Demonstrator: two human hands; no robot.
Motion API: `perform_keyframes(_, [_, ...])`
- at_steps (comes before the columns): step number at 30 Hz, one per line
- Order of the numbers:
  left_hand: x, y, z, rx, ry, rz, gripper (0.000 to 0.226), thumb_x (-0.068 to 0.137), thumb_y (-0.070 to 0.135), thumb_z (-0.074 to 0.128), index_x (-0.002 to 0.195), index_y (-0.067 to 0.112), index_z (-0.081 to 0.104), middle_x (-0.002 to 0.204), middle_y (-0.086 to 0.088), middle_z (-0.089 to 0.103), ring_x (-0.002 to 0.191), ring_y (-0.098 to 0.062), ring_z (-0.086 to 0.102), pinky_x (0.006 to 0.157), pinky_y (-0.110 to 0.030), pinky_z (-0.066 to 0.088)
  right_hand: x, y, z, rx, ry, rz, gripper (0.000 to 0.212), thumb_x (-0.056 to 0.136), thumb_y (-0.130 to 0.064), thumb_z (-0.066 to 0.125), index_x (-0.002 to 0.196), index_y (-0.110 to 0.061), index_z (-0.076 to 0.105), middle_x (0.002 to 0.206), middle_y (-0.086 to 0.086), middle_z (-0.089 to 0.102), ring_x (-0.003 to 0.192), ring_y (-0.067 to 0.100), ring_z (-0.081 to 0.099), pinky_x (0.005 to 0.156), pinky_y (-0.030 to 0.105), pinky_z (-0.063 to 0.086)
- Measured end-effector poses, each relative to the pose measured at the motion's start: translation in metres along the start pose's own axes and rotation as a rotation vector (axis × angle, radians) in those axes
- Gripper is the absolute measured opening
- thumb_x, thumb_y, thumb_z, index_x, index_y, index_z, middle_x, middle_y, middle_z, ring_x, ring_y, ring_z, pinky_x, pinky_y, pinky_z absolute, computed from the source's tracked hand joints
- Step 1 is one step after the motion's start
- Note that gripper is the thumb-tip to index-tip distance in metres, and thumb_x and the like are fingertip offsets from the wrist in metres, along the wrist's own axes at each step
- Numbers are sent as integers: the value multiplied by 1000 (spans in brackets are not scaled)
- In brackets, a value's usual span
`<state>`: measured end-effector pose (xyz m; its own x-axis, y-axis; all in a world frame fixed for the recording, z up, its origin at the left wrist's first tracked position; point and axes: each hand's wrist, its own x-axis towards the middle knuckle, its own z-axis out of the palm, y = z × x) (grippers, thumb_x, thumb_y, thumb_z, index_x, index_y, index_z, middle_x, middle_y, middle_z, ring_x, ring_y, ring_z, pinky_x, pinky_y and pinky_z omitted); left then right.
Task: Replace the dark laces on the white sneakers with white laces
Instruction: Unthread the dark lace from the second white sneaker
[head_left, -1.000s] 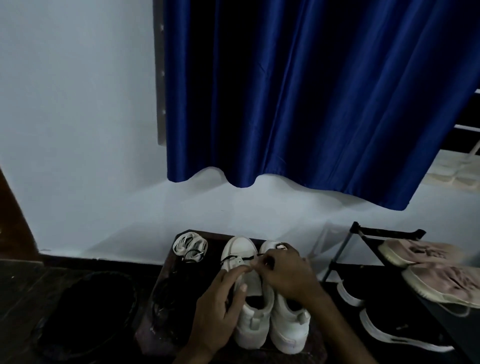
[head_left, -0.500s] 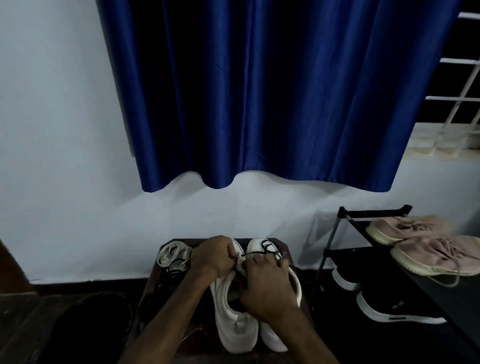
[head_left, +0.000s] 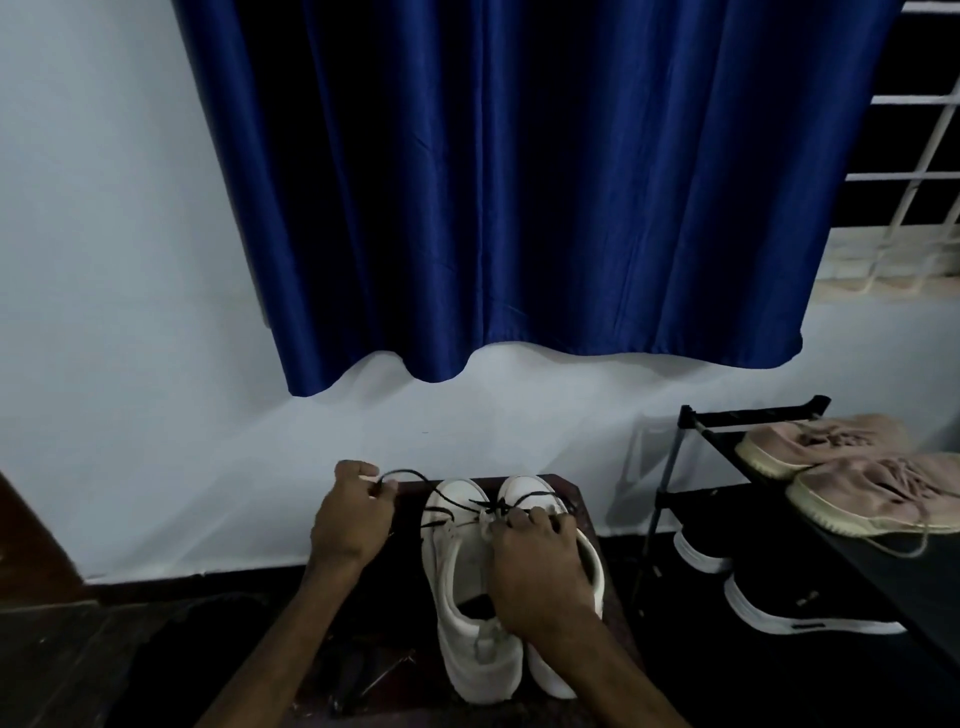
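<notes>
Two white sneakers stand side by side, toes toward the wall, on a small dark wooden table (head_left: 582, 499). The left sneaker (head_left: 462, 587) has a dark lace (head_left: 441, 501) crossing its front eyelets. My left hand (head_left: 353, 519) pinches one end of that lace and holds it out to the left, above the table's far corner. My right hand (head_left: 540, 566) lies over the right sneaker (head_left: 524, 491), its fingertips curled on the lace at the middle of the pair. The white laces are hidden behind my left hand.
A black shoe rack (head_left: 748, 410) stands at the right with pink sneakers (head_left: 852, 467) on top and black shoes (head_left: 795, 608) below. A blue curtain (head_left: 519, 197) hangs on the wall above. A dark round bin sits at the lower left.
My left hand has pulled the dark lace out to the left, away from the shoes, covering the white lace bundle. The right hand stays on the sneakers.
</notes>
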<state>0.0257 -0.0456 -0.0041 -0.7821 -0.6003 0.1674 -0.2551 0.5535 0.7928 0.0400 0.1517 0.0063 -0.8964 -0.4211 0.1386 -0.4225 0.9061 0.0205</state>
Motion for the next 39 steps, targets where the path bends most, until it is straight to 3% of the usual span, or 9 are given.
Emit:
perform_keyframes(2, [-3, 5, 2, 120, -18, 232, 33, 88, 26, 65, 119, 22, 52, 108, 8, 61, 102, -21, 57, 85, -36, 47, 0, 0, 5, -3, 39, 27, 15, 58, -26, 64, 70, -19, 69, 73, 5, 65, 72, 27, 63, 74, 50, 51])
perform_keyframes(5, [-4, 20, 17, 363, -199, 549, 23, 89, 26, 61, 112, 29, 62, 117, 14, 55, 107, -15, 53, 88, -37, 48, 1, -2, 7, 9, 104, 33, 10, 57, -28, 65, 63, -20, 67, 67, 3, 64, 65, 26, 62, 69, 48, 51])
perform_keyframes(9, [-8, 34, 35, 432, -437, 431, 17, 85, 37, 64, 100, 29, 67, 105, 9, 65, 102, -14, 60, 86, -32, 48, 1, -1, 11, 16, 147, 39, 17, 58, -28, 59, 68, -18, 68, 65, 4, 65, 63, 26, 62, 68, 48, 53])
perform_keyframes(15, [-8, 50, 33, 546, -263, 455, 9, 85, 21, 60, 86, 28, 66, 98, 9, 68, 98, -15, 62, 78, -29, 45, 3, 1, 15, 10, 119, 42, 28, 58, -30, 61, 79, -16, 72, 66, 4, 67, 64, 26, 64, 71, 49, 53])
perform_keyframes(21, [19, 35, -29, 36, 288, 167, 11, 88, 15, 62, 84, 26, 60, 91, 13, 61, 79, -16, 54, 74, -30, 38, 5, 1, 16, -4, 111, 40, 26, 55, -30, 66, 73, -12, 71, 70, 7, 67, 67, 29, 64, 68, 49, 52])
perform_keyframes(26, [14, 24, -20, 361, -285, 334, 18, 88, 26, 65, 105, 31, 60, 106, 15, 61, 95, -13, 61, 84, -29, 46, 5, 0, 19, 12, 173, 25, 18, 56, -27, 61, 63, -13, 68, 65, 7, 65, 63, 28, 62, 67, 50, 52])
perform_keyframes(32, [-7, 37, 26, 392, -492, 495, 25, 86, 33, 64, 110, 35, 67, 111, 13, 64, 107, -12, 59, 92, -35, 47, 5, 1, 21, 10, 178, 40, 48, 65, -28, 44, 98, -12, 74, 72, 6, 68, 68, 27, 65, 72, 50, 53])
perform_keyframes(36, [-8, 42, 33, 426, -468, 448, 21, 83, 35, 64, 103, 38, 68, 106, 13, 66, 104, -10, 60, 88, -32, 48, 5, 1, 16, 24, 125, 37, 64, 59, -29, 54, 119, -17, 69, 74, 6, 69, 70, 27, 65, 73, 52, 52])
perform_keyframes(39, [-9, 42, 36, 454, -404, 420, 15, 84, 26, 59, 94, 33, 69, 101, 12, 69, 100, -12, 62, 84, -30, 50, 8, 3, 12, 44, 61, -6, 62, 69, -27, 55, 130, -14, 57, 95, 12, 68, 91, 34, 65, 90, 58, 43])
